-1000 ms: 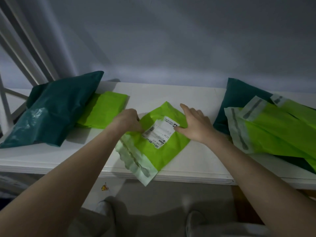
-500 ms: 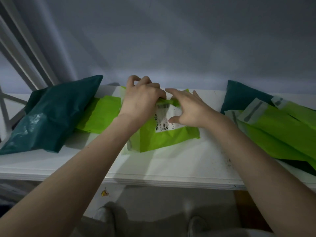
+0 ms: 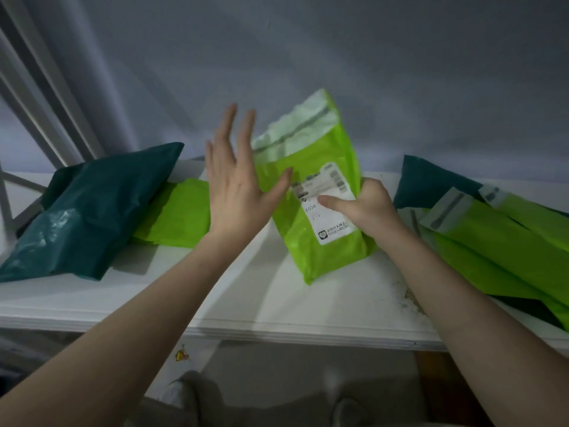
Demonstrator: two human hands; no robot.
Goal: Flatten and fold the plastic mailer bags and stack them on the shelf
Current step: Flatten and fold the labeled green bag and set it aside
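A lime-green mailer bag (image 3: 311, 241) with a white shipping label stands tilted on end on the white shelf (image 3: 246, 306), its white adhesive flap at the top. My right hand (image 3: 363, 208) grips its right edge, thumb pressed on the label. My left hand (image 3: 237, 177) is raised flat with fingers spread, its thumb against the bag's left side. A folded lime-green bag (image 3: 175, 217) lies to the left, partly under a dark teal bag (image 3: 86, 211).
At the right lies a pile of several lime-green bags (image 3: 505, 248) with white flaps over another dark teal bag (image 3: 431, 183). A grey wall rises behind the shelf. White frame bars stand at the far left. The floor shows below the shelf's front edge.
The green bag went from lying folded flat under both hands to standing unfolded with its flap up. My left hand let go and opened; my right hand shifted to grip the right edge.
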